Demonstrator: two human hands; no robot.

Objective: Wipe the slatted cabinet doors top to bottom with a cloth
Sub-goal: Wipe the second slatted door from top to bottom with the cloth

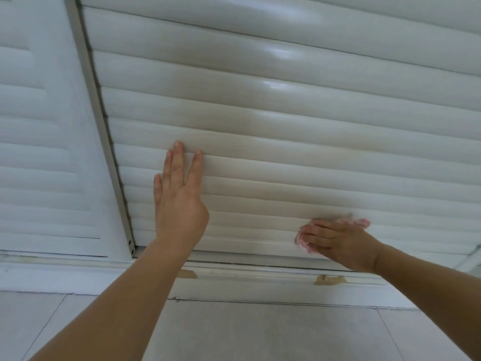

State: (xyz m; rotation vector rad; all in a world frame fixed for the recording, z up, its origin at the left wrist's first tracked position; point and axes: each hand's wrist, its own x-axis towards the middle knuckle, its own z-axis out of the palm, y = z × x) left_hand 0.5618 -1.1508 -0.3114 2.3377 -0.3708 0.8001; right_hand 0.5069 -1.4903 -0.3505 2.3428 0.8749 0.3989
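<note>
My right hand (338, 241) is pressing a pink and white cloth (361, 222) against the lowest slats of the big cabinet door (286, 121), fingers laid mostly straight over the cloth and pointing left, so the cloth is peeking out only at my fingertips and above my knuckles. The cloth is looking blurred at its upper edge, and how tightly my thumb is bearing on it I cannot tell. My left hand (179, 199) is lying open and flat on the same door, further left and a little higher, fingers straight and pointing up the slats, holding nothing, just touching the surface. Both my bare forearms are reaching in from the bottom of the view, the left one running up through the middle, the right one coming in from the lower right corner. The door itself is filling most of the view, its glossy off-white slats running side to side and catching bright highlights higher up. Just left of my left hand, a grey vertical strip (104, 142) is marking the door's edge, and beyond it a second slatted door (39, 152) is sitting, paler and whiter. Under the doors a white base rail (247, 282) is running across, with two small tan patches (330, 280) showing on it below my right wrist and by my left forearm. Below that, pale grey floor tiles (260, 334) are spreading towards me.
</note>
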